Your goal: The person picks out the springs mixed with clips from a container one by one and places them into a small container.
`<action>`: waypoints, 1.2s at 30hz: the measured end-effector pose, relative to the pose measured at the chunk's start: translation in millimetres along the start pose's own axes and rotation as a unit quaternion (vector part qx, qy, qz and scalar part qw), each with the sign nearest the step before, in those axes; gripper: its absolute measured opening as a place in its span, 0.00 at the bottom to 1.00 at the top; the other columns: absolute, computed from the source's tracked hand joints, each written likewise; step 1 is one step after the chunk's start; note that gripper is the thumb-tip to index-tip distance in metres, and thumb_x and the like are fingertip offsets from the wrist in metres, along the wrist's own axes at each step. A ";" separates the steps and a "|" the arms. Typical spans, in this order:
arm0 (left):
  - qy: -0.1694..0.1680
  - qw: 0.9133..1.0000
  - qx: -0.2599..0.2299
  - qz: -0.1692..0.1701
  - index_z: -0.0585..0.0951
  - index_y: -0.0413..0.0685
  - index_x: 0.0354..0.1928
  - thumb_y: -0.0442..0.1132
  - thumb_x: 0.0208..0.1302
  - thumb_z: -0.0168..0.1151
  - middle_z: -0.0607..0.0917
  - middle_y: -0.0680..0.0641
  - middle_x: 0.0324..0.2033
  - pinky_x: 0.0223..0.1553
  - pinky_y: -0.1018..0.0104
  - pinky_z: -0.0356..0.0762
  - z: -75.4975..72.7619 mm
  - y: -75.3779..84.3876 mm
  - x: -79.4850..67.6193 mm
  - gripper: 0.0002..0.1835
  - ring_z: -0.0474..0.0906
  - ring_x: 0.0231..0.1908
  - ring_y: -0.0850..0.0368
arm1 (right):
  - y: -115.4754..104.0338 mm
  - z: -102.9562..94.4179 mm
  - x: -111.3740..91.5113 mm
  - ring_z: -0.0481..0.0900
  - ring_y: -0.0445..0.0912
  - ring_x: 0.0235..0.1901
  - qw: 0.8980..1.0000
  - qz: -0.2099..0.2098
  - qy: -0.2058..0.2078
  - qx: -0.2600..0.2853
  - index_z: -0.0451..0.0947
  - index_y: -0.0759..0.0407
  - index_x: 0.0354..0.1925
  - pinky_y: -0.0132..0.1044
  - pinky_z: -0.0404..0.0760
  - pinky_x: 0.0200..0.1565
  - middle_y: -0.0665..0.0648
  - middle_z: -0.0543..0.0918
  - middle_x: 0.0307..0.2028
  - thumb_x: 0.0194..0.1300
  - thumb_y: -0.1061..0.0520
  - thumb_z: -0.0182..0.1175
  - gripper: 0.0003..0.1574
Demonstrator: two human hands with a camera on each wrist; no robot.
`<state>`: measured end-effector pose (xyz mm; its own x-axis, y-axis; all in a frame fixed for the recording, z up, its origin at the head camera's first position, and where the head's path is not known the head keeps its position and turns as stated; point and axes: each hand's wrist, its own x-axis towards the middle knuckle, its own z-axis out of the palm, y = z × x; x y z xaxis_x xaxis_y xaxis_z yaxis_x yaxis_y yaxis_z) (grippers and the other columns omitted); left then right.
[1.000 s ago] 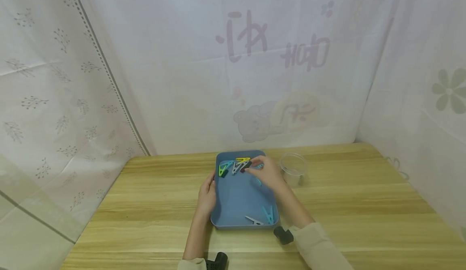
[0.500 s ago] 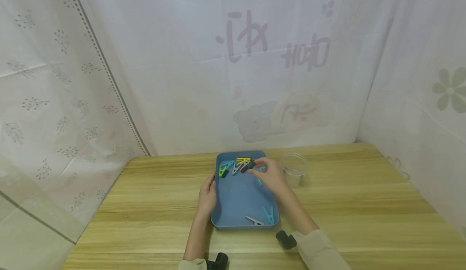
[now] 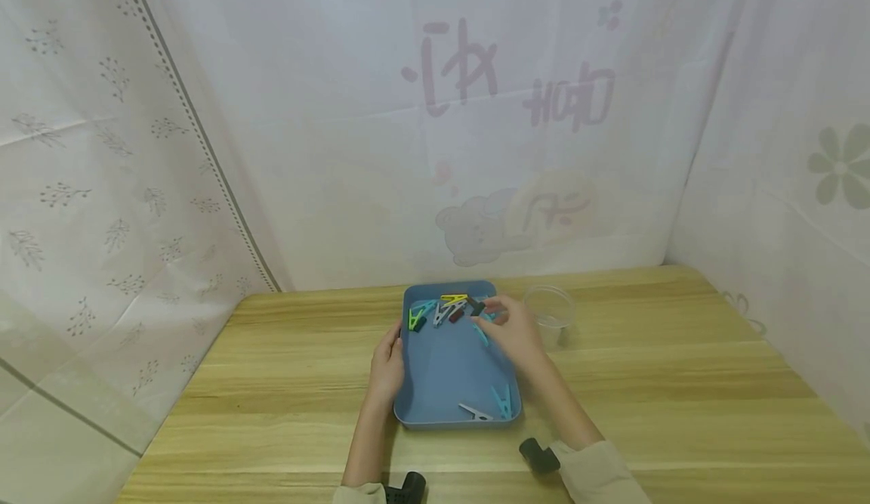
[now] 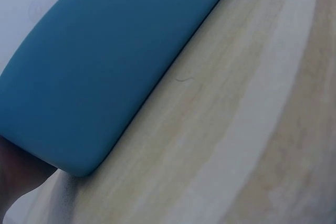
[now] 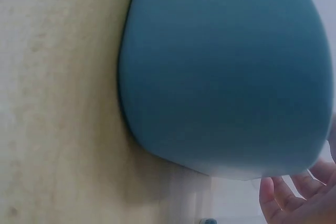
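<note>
A blue tray sits on the table with clothes pegs and small dark clips inside. My left hand grips its left side, and part of that hand shows by the tray wall in the left wrist view. Over the tray's far right part, my right hand pinches a small dark green clip between thumb and fingers. Just left of it lie a dark red clip, a yellow peg and grey pegs. A lime green peg and another dark clip lie at the far left.
A round clear plastic tub stands right of the tray, near my right hand. In the tray's near right corner lie a light blue peg and a grey peg. A printed curtain hangs behind the table.
My right hand has moved a little right with the dark green clip, away from the grey pegs and the dark red clip. The left hand and the tray stay nearly where they were.
</note>
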<state>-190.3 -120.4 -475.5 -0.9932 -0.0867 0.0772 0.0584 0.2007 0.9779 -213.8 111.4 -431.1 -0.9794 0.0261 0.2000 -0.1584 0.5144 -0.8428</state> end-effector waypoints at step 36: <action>0.000 1.000 -0.004 0.002 0.63 0.28 0.77 0.29 0.84 0.39 0.64 0.29 0.77 0.80 0.37 0.52 -0.4 -0.3 -0.5 0.25 0.53 0.80 0.31 | 3.1 -7.9 -15.3 0.87 0.61 0.49 0.999 -0.006 0.034 0.022 0.82 0.65 0.58 0.55 0.89 0.50 0.65 0.89 0.49 0.67 0.55 0.74 0.26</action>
<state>-189.8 -120.8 -475.8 -0.9929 -0.0860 0.0818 0.0639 0.1937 0.9790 -198.4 119.4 -432.7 -0.9670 0.0779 0.2428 -0.1778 0.4763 -0.8611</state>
